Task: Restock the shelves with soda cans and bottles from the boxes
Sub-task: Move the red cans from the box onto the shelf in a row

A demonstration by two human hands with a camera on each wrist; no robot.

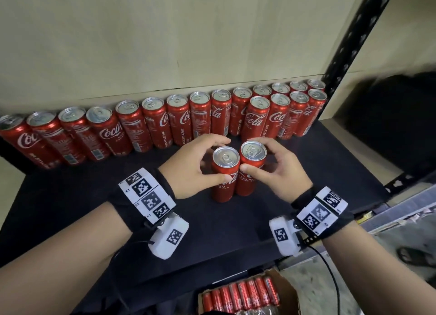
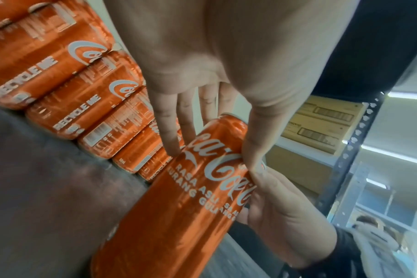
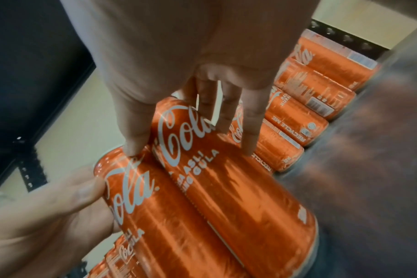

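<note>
1. Clearly, the left hand (image 1: 188, 166) was wrapped round the left can (image 1: 224, 173) and the right hand (image 1: 280, 170) round the right can (image 1: 250, 166), both upright and touching on the black shelf (image 1: 70, 208).
2. Both said "Coca-Cola"; the wrist views added "RASA ASLI".
3. A row of cans (image 1: 141, 123) stood behind, some marked "RECYCLE ME".
4. The box (image 1: 285, 288) of cans was cut off below.
5. Only the head view showed the can tops; cans looked orange in the wrist views.
</note>
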